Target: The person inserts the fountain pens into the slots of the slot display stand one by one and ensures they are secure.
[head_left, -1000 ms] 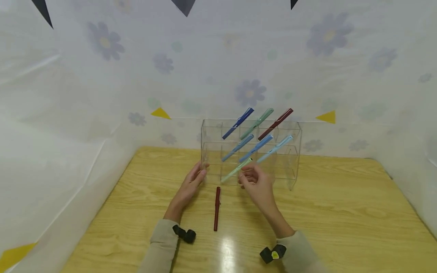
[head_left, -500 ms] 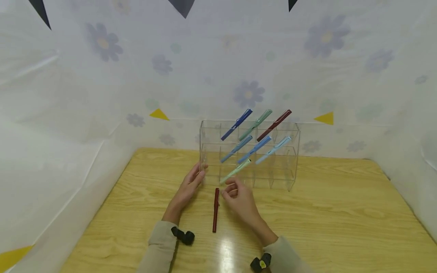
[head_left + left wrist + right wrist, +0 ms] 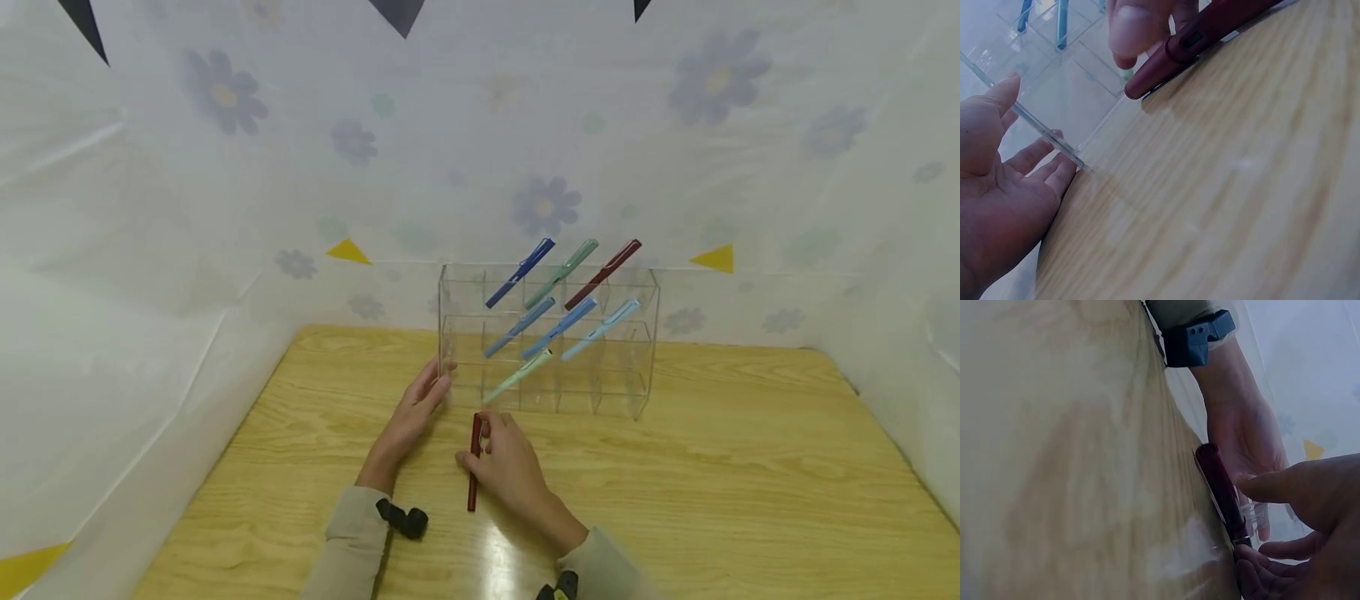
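Note:
A dark red pen point(image 3: 472, 492) lies on the wooden table in front of a clear acrylic pen rack point(image 3: 615, 392). My right hand point(image 3: 513, 467) is at this pen, thumb on its left side and curled fingers by its capped end. The right wrist view shows the thumb and fingertips pinching close around the pen point(image 3: 1222, 487). My left hand point(image 3: 408, 417) touches the rack's left side panel with fairly straight fingers. In the left wrist view its thumb point(image 3: 1004, 94) meets the panel's edge.
Several pens slant in the rack: blue point(image 3: 521, 273), green point(image 3: 562, 273) and dark red point(image 3: 603, 273) on top, blue shades in the middle, one pale green pen point(image 3: 517, 377) at the bottom. A flowered white sheet point(image 3: 465, 167) stands behind the table point(image 3: 712, 475).
My right hand has left the pale green pen in the rack's bottom row and come down and left to the dark red pen on the table. The left hand has stayed at the rack's side.

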The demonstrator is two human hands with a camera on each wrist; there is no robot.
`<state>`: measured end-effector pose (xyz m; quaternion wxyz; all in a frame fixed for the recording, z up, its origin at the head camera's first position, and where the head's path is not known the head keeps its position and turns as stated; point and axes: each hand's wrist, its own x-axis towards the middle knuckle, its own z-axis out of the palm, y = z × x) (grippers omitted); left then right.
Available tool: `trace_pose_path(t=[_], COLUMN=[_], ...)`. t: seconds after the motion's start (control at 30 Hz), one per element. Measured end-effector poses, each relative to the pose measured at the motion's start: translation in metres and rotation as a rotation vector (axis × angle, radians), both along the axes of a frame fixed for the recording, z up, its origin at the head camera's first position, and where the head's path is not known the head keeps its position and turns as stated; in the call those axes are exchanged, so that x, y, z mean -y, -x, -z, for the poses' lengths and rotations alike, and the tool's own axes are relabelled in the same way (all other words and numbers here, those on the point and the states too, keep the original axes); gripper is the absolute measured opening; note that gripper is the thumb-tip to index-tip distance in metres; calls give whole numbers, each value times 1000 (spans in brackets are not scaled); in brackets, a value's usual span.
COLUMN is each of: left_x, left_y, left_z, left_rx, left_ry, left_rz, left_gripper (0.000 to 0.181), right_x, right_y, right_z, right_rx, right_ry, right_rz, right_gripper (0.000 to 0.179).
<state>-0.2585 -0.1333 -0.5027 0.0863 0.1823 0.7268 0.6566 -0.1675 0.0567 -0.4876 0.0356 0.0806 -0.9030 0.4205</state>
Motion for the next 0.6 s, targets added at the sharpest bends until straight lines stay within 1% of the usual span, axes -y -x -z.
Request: trace_pose_path(t=[0.1,0.23,0.33,0.4,0.53,0.6], left_x=[0,0,0,0,-1,-1], left_y=[-1,-1,-1,0,1,1], left_z=[1,1,2,3,2,2], left_rx=[-3,-10,-20,-29,-28,-23], left_ry=[3,-9,-20,-25,-32,-31], left_rz=[-4,-4,2,5,-6,-9], left_gripper=[54,53,53,52,52,53], right_x=[4,4,3,3,3,2], right_y=[-5,-7,-8,-9,-9,-9], right_z=[1,2,4,5,3,2], right_rx=[-44,-103,-135,-149,-155,-145], right_ry=[-87,-128,-118,-110,-97,-81], right_rz=[-8,-23,-29,-27,-31,-33], right_gripper=[61,47,35,31,31,32])
